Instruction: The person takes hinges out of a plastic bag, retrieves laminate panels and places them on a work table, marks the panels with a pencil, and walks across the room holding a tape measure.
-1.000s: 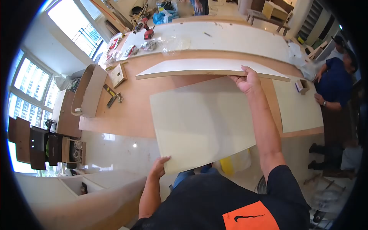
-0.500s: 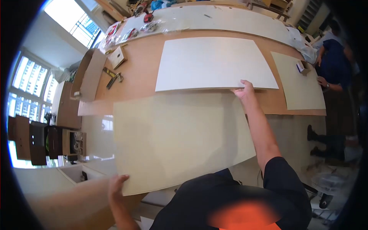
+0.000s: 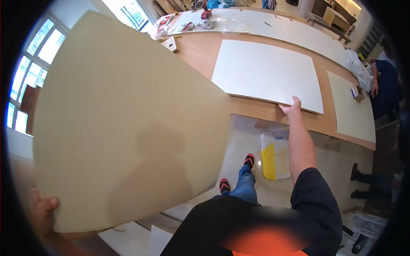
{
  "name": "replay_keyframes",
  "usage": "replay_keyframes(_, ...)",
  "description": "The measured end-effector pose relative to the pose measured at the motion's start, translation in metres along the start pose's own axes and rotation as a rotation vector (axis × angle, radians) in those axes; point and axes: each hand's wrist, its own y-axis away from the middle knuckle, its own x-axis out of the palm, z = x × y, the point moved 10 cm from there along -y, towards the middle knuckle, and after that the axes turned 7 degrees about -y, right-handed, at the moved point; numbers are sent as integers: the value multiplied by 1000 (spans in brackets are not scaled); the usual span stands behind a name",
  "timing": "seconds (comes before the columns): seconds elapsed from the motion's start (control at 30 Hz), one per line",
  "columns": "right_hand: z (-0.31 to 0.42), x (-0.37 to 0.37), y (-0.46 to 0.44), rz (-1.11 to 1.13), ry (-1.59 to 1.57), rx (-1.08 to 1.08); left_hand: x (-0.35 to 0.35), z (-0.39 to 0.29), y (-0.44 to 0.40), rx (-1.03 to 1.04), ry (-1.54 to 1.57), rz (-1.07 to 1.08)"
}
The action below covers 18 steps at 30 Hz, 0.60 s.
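A large cream sheet (image 3: 128, 115) is raised at the left, bent slightly, its far right corner near the white board. My left hand (image 3: 45, 211) grips its lower left corner, thumb on the face. The white board (image 3: 269, 72) lies on the brown worktable (image 3: 196, 51). At the board's near edge is my right hand (image 3: 291, 106), thumb on top and fingers at the underside.
A cream panel (image 3: 350, 106) with a small box (image 3: 358, 93) lies at the table's right end. Beyond are a long white board (image 3: 290, 30) and a red tool (image 3: 206, 14). A person (image 3: 386, 85) stands at the right. A yellow-white bag (image 3: 273, 155) lies on the floor.
The cream sheet has swung left and up with my left hand, away from the table's front. The white board has come down from a tilt to lie on the table, my right hand still at its edge.
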Motion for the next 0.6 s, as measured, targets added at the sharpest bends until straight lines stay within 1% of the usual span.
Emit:
replay_keyframes(0.1, -2, -38, -9, -259, 358, -87, -63, -44, 25, -206, -312, 61)
replay_keyframes(0.13, -9, -40, 4, -187, 459, -170, -73, -52, 26, -268, -413, 81)
replay_keyframes(0.17, -24, -38, 40, -149, 600, -334, -62, -86, 25, -107, -372, 56)
replay_keyframes(0.2, -58, -35, 67, 75, 599, -316, -41, -128, 36, 54, -327, 28)
replay_keyframes(0.23, -108, -46, 67, 300, 653, -282, -32, -160, 47, 216, -282, -4)
replay_keyframes(0.33, -260, -94, 124, 341, 843, 374, -44, -197, 56, 377, -309, -88)
replay_keyframes(0.37, -273, -60, 180, 405, 938, 438, -52, -204, 59, 378, -295, -116)
replay_keyframes(0.43, -305, -27, 223, 575, 866, 475, -69, -214, 63, 377, -262, -170)
replay_keyframes(0.47, -317, -14, 231, 605, 790, 514, -73, -221, 65, 404, -220, -236)
replay_keyframes(0.5, -325, 0, 236, 638, 714, 551, -87, -220, 63, 430, -173, -258)
replay_keyframes(0.53, -327, 13, 239, 671, 638, 587, -113, -209, 55, 456, -125, -279)
replay_keyframes(0.6, -304, 45, 245, 688, 465, 608, -145, -194, 34, 518, -24, -321)
